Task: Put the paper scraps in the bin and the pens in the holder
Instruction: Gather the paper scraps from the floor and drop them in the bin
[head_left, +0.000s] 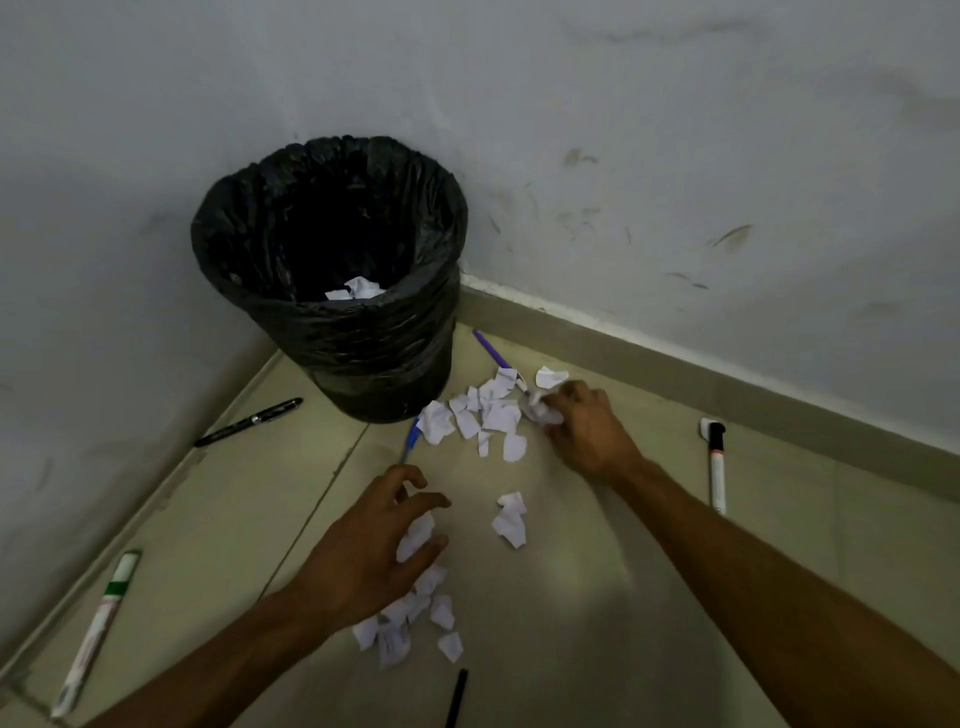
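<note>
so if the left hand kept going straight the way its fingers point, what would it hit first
Probably the blue pen, just beyond the fingertips of the left hand; further along that line stands the bin. Depth is hard to judge from this one view.

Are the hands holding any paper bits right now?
Yes. The right hand has a crumpled paper scrap bunched in its fingertips. The left hand pinches another scrap between thumb and fingers.
</note>
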